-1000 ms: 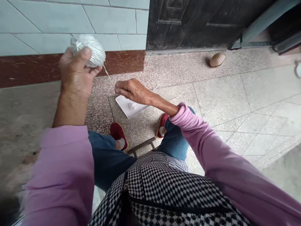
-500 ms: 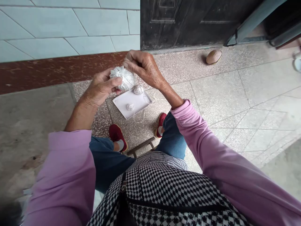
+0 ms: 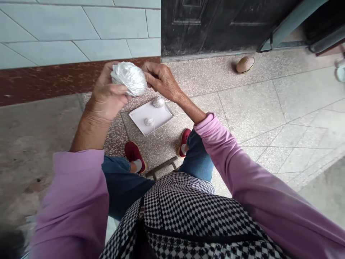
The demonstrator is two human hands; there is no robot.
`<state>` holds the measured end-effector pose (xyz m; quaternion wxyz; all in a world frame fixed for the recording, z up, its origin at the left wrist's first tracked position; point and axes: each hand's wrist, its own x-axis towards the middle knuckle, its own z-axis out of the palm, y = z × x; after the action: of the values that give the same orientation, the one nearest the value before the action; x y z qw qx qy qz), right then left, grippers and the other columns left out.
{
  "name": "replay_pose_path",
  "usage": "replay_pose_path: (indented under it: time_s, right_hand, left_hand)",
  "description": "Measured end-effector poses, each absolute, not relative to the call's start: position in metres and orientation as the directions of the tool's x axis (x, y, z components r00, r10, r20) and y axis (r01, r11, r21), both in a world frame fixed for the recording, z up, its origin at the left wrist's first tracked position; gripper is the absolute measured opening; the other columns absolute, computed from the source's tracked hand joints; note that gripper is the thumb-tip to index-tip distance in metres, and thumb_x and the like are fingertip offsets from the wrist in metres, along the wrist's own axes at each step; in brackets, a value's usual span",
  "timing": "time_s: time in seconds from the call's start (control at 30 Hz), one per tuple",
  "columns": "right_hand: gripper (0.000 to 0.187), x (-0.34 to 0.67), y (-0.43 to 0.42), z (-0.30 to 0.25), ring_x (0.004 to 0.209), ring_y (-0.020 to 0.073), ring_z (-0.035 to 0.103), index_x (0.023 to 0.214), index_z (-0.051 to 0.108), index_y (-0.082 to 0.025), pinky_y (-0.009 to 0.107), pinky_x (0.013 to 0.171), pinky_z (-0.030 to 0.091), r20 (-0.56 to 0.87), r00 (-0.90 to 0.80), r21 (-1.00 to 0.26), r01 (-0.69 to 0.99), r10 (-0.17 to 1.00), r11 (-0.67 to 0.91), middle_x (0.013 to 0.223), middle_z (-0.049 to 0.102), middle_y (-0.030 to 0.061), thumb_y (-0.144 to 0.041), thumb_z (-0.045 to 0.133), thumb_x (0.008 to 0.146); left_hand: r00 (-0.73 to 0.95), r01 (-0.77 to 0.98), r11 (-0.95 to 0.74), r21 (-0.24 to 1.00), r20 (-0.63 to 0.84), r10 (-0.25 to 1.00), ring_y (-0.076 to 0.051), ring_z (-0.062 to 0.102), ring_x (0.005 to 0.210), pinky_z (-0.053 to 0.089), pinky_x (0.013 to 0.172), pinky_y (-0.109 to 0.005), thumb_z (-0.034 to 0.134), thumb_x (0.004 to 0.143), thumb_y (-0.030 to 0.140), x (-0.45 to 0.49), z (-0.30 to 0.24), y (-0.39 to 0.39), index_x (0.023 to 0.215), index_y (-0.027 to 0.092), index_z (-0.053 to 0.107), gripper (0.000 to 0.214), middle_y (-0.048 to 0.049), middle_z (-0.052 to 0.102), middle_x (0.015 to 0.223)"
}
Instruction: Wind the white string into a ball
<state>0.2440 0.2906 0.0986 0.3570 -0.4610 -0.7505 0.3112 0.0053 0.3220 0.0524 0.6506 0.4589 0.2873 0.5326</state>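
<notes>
My left hand (image 3: pixel 109 91) is closed around a large ball of white yarn (image 3: pixel 129 78), thumb across its front. Pinched at the ball's right side, my right hand (image 3: pixel 161 79) has its fingertips partly hidden behind the yarn; the strand itself is hard to make out there. Below, a shallow white box lid (image 3: pixel 137 117) lies on the floor. Two small white yarn balls rest in it, one near its upper right corner (image 3: pixel 159 102) and the other near its lower edge (image 3: pixel 149 121). Loose white thread (image 3: pixel 159 136) trails from them over the lid's rim.
My red shoes (image 3: pixel 134 156) stand on the speckled floor behind the lid, with a wooden stool rung (image 3: pixel 163 166) between my legs. Ahead are a tiled wall (image 3: pixel 61 25) and a dark door (image 3: pixel 210 28). A rounded tan object (image 3: pixel 245 64) sits by the door.
My left hand has moved left and up and turned the yarn ball, showing another side. My right hand has dropped slightly from above the ball to its right side.
</notes>
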Motion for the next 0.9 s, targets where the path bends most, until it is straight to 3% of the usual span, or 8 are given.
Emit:
replay_pose_path:
  time_s: [0.1,0.3,0.4,0.47,0.6,0.67,0.77,0.9]
  right_hand:
    - [0.043,0.242,0.287,0.105,0.103,0.0322,0.060,0.105,0.062,-0.031,0.039,0.098,0.060,0.186,-0.351,-0.756,0.545,0.918,0.362,0.092,0.069,0.0031,-0.057,0.052,0.138]
    - [0.030,0.216,0.265,0.109,0.109,0.0343,0.068,0.106,0.067,-0.029,0.038,0.102,0.058,0.021,-0.513,-0.694,0.611,0.858,0.382,0.090,0.068,0.0042,-0.043,0.072,0.132]
    - [0.033,0.204,0.253,0.108,0.106,0.0324,0.069,0.102,0.065,-0.027,0.040,0.108,0.056,0.038,-0.609,-0.690,0.557,0.792,0.462,0.093,0.067,0.0037,-0.033,0.066,0.135]
    - [0.038,0.204,0.252,0.111,0.105,0.0314,0.069,0.101,0.065,-0.027,0.041,0.109,0.055,0.071,-0.644,-0.693,0.517,0.762,0.503,0.097,0.068,0.0043,-0.029,0.056,0.138]
    - [0.032,0.225,0.262,0.123,0.114,0.0364,0.069,0.105,0.073,-0.029,0.042,0.101,0.060,0.128,-0.567,-0.722,0.509,0.814,0.468,0.100,0.074,0.0057,-0.046,0.067,0.132]
    - [0.042,0.240,0.269,0.128,0.114,0.0385,0.066,0.102,0.071,-0.031,0.042,0.097,0.061,0.176,-0.497,-0.742,0.500,0.849,0.447,0.099,0.074,0.0064,-0.064,0.072,0.128]
    - [0.069,0.255,0.276,0.129,0.104,0.0355,0.062,0.093,0.057,-0.030,0.045,0.099,0.059,0.272,-0.433,-0.759,0.452,0.859,0.468,0.096,0.067,0.0064,-0.088,0.054,0.131]
    - [0.072,0.262,0.285,0.124,0.104,0.0350,0.054,0.093,0.056,-0.032,0.045,0.096,0.057,0.254,-0.411,-0.775,0.455,0.875,0.439,0.091,0.063,0.0062,-0.094,0.054,0.128]
  left_hand:
    - [0.193,-0.471,0.027,0.882,0.073,0.978,-0.041,0.076,0.123,0.077,0.095,-0.064,0.108,0.058,0.062,0.005,0.061,0.323,0.119,0.032,0.061,0.083,-0.0114,0.075,0.133]
    - [0.030,-0.529,0.004,0.848,0.014,0.999,-0.032,0.072,0.121,0.063,0.080,-0.039,0.095,0.052,0.036,-0.001,0.074,0.327,0.119,0.033,0.057,0.076,-0.0044,0.075,0.126]
    - [-0.115,-0.435,-0.124,0.892,0.082,0.990,-0.026,0.064,0.106,0.051,0.074,-0.034,0.106,0.047,0.039,0.000,0.063,0.336,0.117,0.032,0.053,0.088,-0.0008,0.068,0.113]
    - [-0.152,-0.309,-0.209,0.928,0.169,0.974,-0.025,0.060,0.103,0.053,0.084,-0.036,0.118,0.042,0.050,0.000,0.051,0.342,0.114,0.032,0.050,0.101,0.0005,0.062,0.106]
    - [0.044,-0.152,-0.191,0.970,0.199,0.979,-0.029,0.064,0.109,0.060,0.109,-0.050,0.127,0.041,0.063,-0.004,0.032,0.340,0.116,0.030,0.056,0.109,0.0007,0.062,0.102]
    - [0.189,-0.128,-0.132,0.983,0.155,0.970,-0.032,0.067,0.111,0.061,0.114,-0.057,0.126,0.045,0.060,-0.009,0.030,0.333,0.116,0.030,0.062,0.101,-0.0001,0.065,0.099]
    - [0.385,-0.100,-0.039,0.994,0.075,0.920,-0.034,0.072,0.109,0.065,0.111,-0.059,0.121,0.052,0.049,-0.014,0.036,0.319,0.118,0.029,0.073,0.085,-0.0031,0.072,0.100]
    - [0.538,-0.114,0.079,0.990,-0.005,0.843,-0.032,0.075,0.101,0.070,0.093,-0.051,0.118,0.056,0.041,-0.015,0.054,0.307,0.127,0.028,0.080,0.081,-0.0069,0.079,0.110]
